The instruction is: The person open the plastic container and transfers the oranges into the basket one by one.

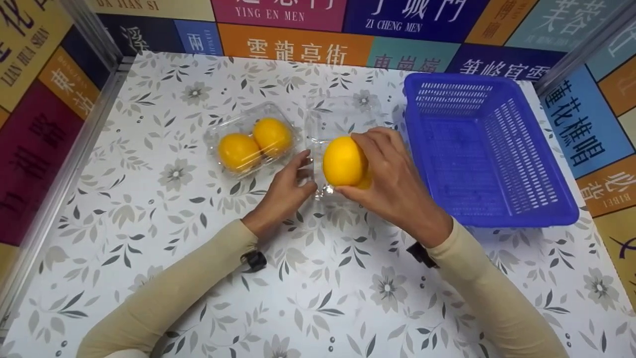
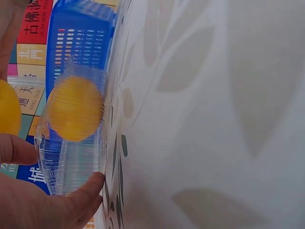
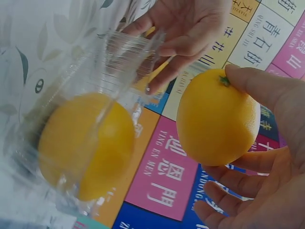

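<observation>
Round yellow-orange fruit (image 1: 344,161) sits gripped in the curled fingers of the right hand (image 1: 392,184), above an open clear plastic clamshell box (image 1: 338,124) holding a second, mostly hidden fruit (image 3: 86,143). The left hand (image 1: 288,191) pinches that box's edge. A closed clear box (image 1: 251,139) holds two more; the blue slotted basket (image 1: 502,214) lies beside.

Two arms in view, both in long, close-fitting sleeves of pale beige knit fabric, plain, no print or seams showing. Left sleeve (image 1: 164,293) ends at the wrist; right sleeve (image 1: 489,293) likewise. Cuffs snug, slightly creased near the elbows. Left hand (image 1: 285,191) and right hand (image 1: 392,184) bare: no gloves, no rings seen. A small black device sits at each wrist, under the cuff: left wrist mount (image 1: 254,260), right wrist mount (image 1: 420,254), boxy, matte, partly hidden by fabric.
</observation>
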Motion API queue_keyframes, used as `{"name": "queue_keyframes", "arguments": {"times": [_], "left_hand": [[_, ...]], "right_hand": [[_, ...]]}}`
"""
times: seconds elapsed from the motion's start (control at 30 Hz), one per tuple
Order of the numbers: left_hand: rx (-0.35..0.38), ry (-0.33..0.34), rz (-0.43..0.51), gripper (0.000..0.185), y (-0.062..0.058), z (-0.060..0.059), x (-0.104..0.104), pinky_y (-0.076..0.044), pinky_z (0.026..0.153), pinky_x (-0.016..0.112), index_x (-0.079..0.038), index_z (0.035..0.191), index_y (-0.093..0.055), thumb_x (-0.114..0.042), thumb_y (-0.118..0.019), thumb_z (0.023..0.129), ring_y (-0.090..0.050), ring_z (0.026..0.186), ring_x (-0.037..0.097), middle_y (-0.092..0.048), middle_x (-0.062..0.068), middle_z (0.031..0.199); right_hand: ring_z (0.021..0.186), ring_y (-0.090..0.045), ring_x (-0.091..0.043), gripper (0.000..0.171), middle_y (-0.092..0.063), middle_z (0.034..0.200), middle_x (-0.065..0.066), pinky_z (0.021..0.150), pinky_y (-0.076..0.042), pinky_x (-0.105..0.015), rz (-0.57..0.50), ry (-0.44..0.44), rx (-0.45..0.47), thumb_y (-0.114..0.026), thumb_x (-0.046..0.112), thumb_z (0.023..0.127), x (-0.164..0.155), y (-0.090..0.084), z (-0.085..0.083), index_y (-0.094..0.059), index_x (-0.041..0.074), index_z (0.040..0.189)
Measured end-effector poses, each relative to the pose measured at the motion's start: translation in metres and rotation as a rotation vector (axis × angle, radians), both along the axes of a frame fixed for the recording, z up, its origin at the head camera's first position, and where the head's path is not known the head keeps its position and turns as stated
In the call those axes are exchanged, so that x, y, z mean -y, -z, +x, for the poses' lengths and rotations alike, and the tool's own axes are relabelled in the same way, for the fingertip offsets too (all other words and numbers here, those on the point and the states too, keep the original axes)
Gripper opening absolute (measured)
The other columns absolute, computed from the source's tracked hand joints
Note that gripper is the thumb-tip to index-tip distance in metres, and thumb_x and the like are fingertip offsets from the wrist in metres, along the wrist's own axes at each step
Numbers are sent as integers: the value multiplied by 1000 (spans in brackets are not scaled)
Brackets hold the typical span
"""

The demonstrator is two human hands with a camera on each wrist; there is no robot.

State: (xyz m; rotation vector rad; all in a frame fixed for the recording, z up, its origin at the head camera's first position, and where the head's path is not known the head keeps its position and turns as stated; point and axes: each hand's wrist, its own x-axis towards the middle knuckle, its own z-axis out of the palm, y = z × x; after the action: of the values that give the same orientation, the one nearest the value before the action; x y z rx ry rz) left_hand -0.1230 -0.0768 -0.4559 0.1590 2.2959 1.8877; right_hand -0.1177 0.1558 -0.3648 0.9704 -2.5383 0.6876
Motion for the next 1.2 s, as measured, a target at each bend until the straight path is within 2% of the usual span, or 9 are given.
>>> {"name": "queue_keyframes", "arguments": {"times": [0.27,0.6,0.87,1.2], "left_hand": [[19,-5,3,81,0,1,0,-49,120,44,-1,171,-33,-4,-63,95,-57,145,36,-50,21,164],[25,-4,25,81,-1,1,0,-49,120,42,-1,171,-33,-1,-62,95,-56,146,37,-50,22,164],[17,7,25,81,-2,1,1,-48,121,45,0,171,-31,-2,-62,96,-56,146,38,-49,22,165],[30,-2,39,81,-1,1,0,-47,123,42,-2,171,-32,-1,-63,97,-55,147,36,-49,21,165]], "right_hand": [[134,-51,-41,83,-67,138,-20,115,-46,-56,10,15,-37,-102,38,79,-16,-17,15,-64,1,143],[137,-50,-42,87,-66,141,-21,118,-44,-57,27,42,-25,-105,30,75,-34,-33,19,-64,-1,145],[138,-48,-40,84,-66,142,-20,118,-43,-57,8,69,26,-104,28,78,-46,-44,15,-64,0,146],[135,-48,-40,84,-68,140,-21,112,-43,-56,-14,130,77,-101,31,81,-61,-54,1,-63,-3,148]]}}
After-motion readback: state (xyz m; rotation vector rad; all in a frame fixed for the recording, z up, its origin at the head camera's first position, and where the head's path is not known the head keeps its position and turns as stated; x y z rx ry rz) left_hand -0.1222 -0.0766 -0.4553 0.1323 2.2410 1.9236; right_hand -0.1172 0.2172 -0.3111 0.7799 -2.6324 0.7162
